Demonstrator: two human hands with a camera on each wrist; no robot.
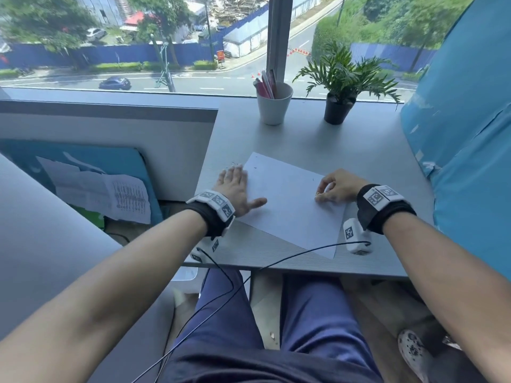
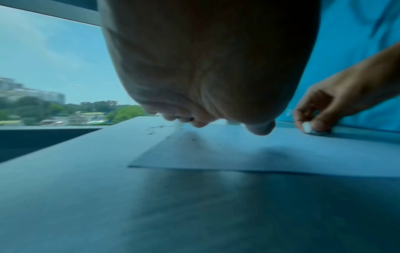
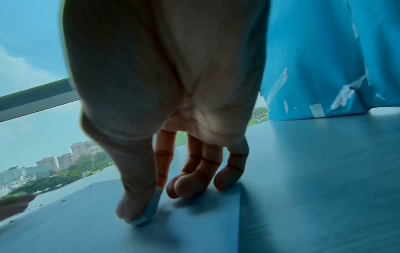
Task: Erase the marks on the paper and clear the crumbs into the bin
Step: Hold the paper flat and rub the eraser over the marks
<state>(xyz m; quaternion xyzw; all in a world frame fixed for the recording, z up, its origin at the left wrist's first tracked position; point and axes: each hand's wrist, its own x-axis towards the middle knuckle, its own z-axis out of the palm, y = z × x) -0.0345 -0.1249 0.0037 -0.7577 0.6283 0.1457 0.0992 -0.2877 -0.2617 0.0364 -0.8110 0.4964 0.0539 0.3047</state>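
A white sheet of paper (image 1: 287, 205) lies slanted on the grey table (image 1: 359, 150). My left hand (image 1: 235, 186) lies flat with straight fingers on the paper's left edge, holding it down. My right hand (image 1: 336, 187) pinches a small white eraser (image 3: 149, 210) between thumb and forefinger and presses it onto the paper near the right edge; the eraser (image 2: 310, 129) also shows in the left wrist view. Dark crumbs (image 2: 154, 130) lie on the table by the paper's far left corner. A few small specks (image 1: 312, 179) sit on the sheet.
A white cup (image 1: 273, 106) with pens and a potted plant (image 1: 340, 87) stand at the table's far side by the window. A blue cloth (image 1: 464, 134) hangs along the right. A white container's rim (image 1: 186, 273) shows under the table's front left corner. Cables cross my lap.
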